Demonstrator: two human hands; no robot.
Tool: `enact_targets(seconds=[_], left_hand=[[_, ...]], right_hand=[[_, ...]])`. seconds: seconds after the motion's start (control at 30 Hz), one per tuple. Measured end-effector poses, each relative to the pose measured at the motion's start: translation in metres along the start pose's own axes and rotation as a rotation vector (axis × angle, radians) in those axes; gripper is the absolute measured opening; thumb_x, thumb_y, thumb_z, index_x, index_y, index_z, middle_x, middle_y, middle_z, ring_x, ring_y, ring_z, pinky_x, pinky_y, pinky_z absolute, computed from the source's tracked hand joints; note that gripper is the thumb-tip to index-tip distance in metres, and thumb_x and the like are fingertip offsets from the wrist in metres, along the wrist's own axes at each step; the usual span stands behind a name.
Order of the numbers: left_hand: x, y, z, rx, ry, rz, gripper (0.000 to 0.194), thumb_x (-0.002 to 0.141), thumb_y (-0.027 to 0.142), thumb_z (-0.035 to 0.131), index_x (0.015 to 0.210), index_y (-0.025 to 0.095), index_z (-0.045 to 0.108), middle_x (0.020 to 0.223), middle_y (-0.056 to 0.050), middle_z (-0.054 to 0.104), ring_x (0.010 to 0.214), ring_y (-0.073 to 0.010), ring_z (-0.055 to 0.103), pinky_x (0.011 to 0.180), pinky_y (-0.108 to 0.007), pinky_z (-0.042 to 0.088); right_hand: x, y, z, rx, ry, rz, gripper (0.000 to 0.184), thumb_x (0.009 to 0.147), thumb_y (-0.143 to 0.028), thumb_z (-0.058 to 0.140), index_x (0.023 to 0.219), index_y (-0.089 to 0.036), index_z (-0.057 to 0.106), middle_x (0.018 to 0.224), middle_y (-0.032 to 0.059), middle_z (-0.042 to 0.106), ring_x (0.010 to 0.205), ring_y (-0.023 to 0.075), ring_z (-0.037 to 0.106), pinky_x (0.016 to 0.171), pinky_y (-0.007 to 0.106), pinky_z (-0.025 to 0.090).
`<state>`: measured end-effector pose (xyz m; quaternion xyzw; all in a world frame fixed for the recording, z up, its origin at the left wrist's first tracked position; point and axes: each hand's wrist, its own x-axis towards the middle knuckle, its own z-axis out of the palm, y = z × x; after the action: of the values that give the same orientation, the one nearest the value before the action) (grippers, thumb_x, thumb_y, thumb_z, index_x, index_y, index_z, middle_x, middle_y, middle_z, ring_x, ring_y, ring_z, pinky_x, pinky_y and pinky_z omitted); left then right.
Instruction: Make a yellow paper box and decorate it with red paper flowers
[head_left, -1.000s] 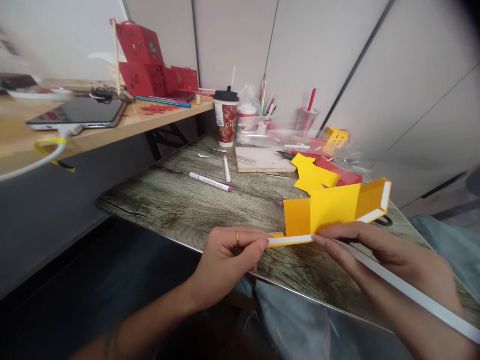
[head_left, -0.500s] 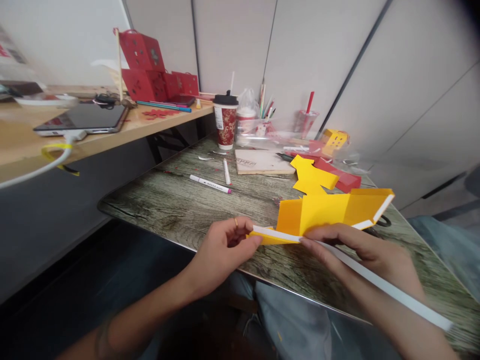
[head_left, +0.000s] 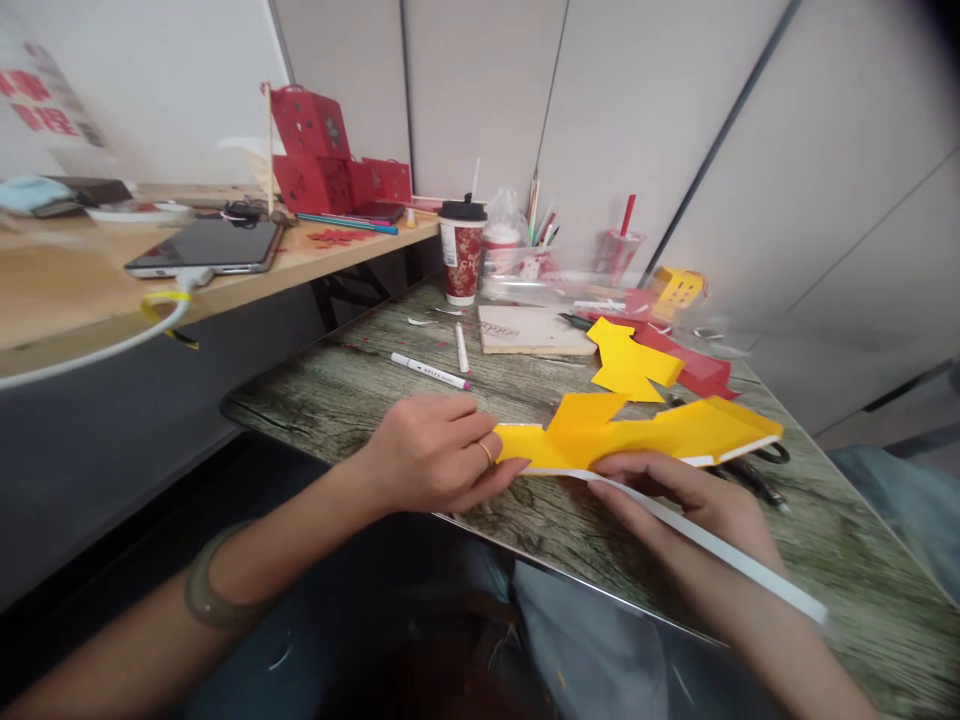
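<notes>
A folded yellow card (head_left: 645, 435) with several flaps is held between both hands, above the near edge of the wood-grain table. My left hand (head_left: 435, 455), with a ring on one finger, is closed on the card's left end. My right hand (head_left: 690, 510) pinches the card's lower edge together with a white strip of tape (head_left: 735, 555). One part of the strip lies along that edge; the rest trails loose past my right wrist toward the lower right. White edging also shows on the card's right flap.
Yellow paper pieces (head_left: 634, 362) and a red card (head_left: 701, 370) lie beyond the hands. Markers (head_left: 430, 371), a pale board (head_left: 536, 332) and a lidded paper cup (head_left: 460, 250) stand farther back. A wooden shelf (head_left: 360, 245) at left carries a tablet (head_left: 206, 247) and red boxes (head_left: 311, 150).
The yellow card has tilted flatter, showing more of its inner face. My left hand has turned over its left end. The view has shifted slightly, and the loose strip end has come into sight.
</notes>
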<state>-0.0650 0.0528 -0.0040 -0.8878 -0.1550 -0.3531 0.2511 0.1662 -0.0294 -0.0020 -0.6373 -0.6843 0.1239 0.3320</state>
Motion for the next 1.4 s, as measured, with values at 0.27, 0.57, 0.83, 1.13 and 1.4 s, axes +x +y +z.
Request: enact_targets(seconds=[0.27, 0.57, 0.83, 1.13, 1.4], left_hand=[[0.036, 0.023, 0.008, -0.374, -0.361, -0.257, 0.031, 0.082, 0.042, 0.051, 0.091, 0.016, 0.066, 0.086, -0.005, 0.068, 0.087, -0.0195, 0.058, 0.071, -0.03, 0.047], [0.06, 0.004, 0.018, -0.736, -0.55, -0.449, 0.021, 0.077, 0.023, 0.052, 0.083, 0.019, 0.072, 0.078, -0.003, 0.071, 0.072, -0.0154, 0.061, 0.065, -0.025, 0.042], [0.076, -0.018, 0.015, -1.107, -0.56, -0.648, 0.022, 0.073, 0.024, 0.055, 0.083, 0.014, 0.072, 0.079, -0.002, 0.071, 0.069, -0.0127, 0.06, 0.062, -0.022, 0.044], [0.076, -0.015, 0.013, -1.211, -0.503, -0.725, 0.017, 0.07, 0.025, 0.059, 0.075, 0.014, 0.071, 0.075, -0.001, 0.07, 0.069, -0.0117, 0.06, 0.064, -0.022, 0.044], [0.082, -0.013, 0.003, -1.317, -0.537, -0.709, 0.008, 0.065, 0.017, 0.063, 0.065, 0.016, 0.071, 0.067, 0.0, 0.069, 0.069, -0.0121, 0.061, 0.065, -0.022, 0.047]], right_hand=[[0.002, 0.0, 0.002, -0.009, 0.003, -0.067, 0.017, 0.075, -0.038, 0.06, 0.084, -0.025, 0.067, 0.079, -0.0007, 0.07, 0.068, 0.0157, 0.064, 0.062, 0.025, 0.048], [0.017, -0.008, -0.011, -0.017, -0.016, -0.035, 0.019, 0.077, -0.039, 0.057, 0.084, -0.024, 0.067, 0.082, -0.0005, 0.071, 0.069, 0.0167, 0.065, 0.062, 0.027, 0.048], [0.043, -0.026, -0.031, 0.028, 0.027, 0.024, 0.022, 0.069, -0.042, 0.063, 0.08, -0.024, 0.069, 0.069, -0.0006, 0.069, 0.052, 0.013, 0.057, 0.043, 0.023, 0.038], [0.041, -0.032, -0.035, 0.041, 0.005, -0.037, 0.019, 0.07, -0.039, 0.063, 0.081, -0.024, 0.069, 0.067, -0.0015, 0.068, 0.054, 0.013, 0.059, 0.045, 0.022, 0.042], [0.036, -0.035, -0.052, -0.031, -0.053, -0.208, 0.017, 0.074, -0.04, 0.06, 0.084, -0.027, 0.066, 0.081, -0.0013, 0.07, 0.068, 0.0153, 0.064, 0.055, 0.023, 0.048]])
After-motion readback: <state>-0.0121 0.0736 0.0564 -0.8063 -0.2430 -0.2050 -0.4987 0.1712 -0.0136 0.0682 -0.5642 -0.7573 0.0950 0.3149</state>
